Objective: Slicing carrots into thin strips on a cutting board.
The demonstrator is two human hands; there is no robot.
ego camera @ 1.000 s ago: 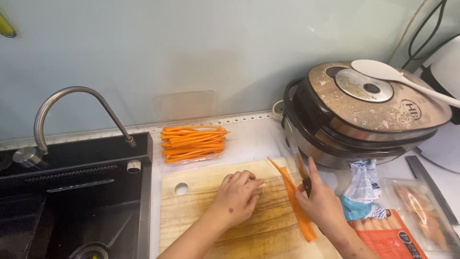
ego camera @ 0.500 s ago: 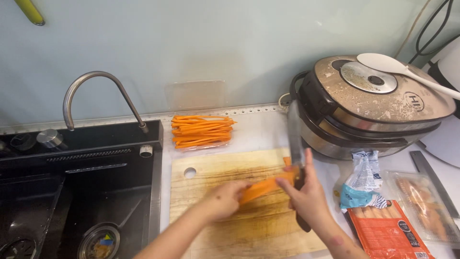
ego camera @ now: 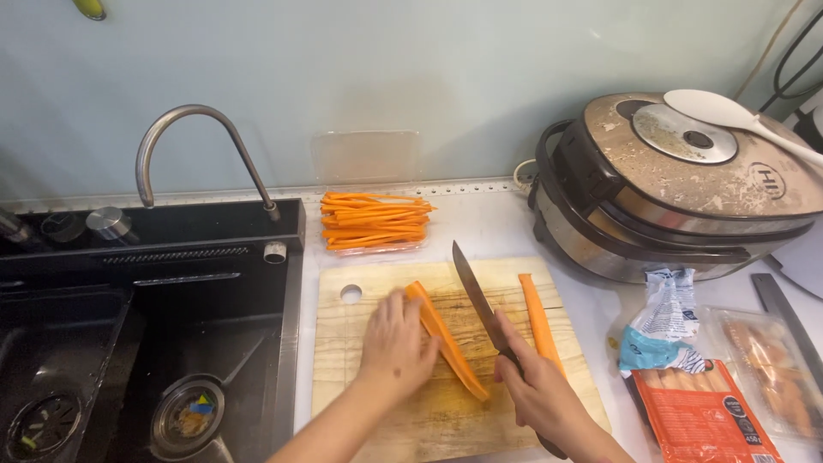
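On a wooden cutting board (ego camera: 360,381) lies a long carrot slab (ego camera: 446,339), tilted from upper left to lower right. My left hand (ego camera: 396,343) rests on its left side and holds it down. My right hand (ego camera: 540,390) grips the handle of a kitchen knife (ego camera: 476,296), whose blade points away from me just right of the slab. A second carrot strip (ego camera: 538,321) lies on the board to the right of the knife. A pile of thin carrot sticks (ego camera: 373,221) sits behind the board.
A black sink (ego camera: 129,343) with a curved tap (ego camera: 193,146) fills the left. A rice cooker (ego camera: 677,189) with a white spoon (ego camera: 737,120) on top stands at right. Sausage packs (ego camera: 703,416) and a crumpled wrapper (ego camera: 664,317) lie beside the board.
The knife has left the board's right side and now stands over the middle. The carrot slab, lifted half a second ago, lies flat under my left hand. One strip stayed at right.
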